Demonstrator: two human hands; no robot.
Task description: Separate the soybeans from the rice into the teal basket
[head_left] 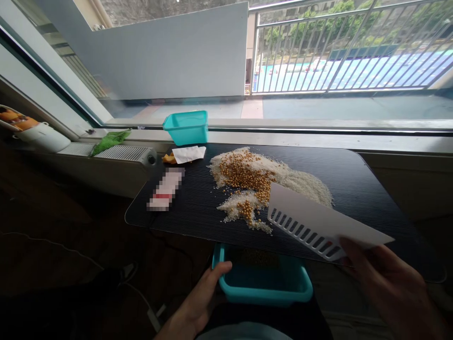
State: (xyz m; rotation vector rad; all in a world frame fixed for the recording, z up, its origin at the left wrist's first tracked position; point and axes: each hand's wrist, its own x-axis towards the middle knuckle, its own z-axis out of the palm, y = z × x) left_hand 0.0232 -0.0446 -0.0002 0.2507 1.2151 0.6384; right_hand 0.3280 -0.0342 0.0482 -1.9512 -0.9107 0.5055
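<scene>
My left hand (203, 293) grips the left rim of a teal plastic bin (265, 293), its thumb over the edge. The bin sits below the table's front edge, with some small grains dimly visible inside. My right hand (382, 274) is closed on the right end of a flat white plastic divider (314, 217) with a row of slots along its lower edge. The divider's left end is over the near right side of a heap of white rice (304, 184) and yellow soybeans (244, 174). A smaller patch of rice and beans lies nearer the front edge.
The heap rests on a dark wood-grain table (194, 203) with rounded corners. At its back left are a second teal bin (187, 130), a white paper (189, 154) and a blurred pink-white packet (166, 189). A radiator (123, 160) bearing a green cloth (110, 140) stands left, below the window.
</scene>
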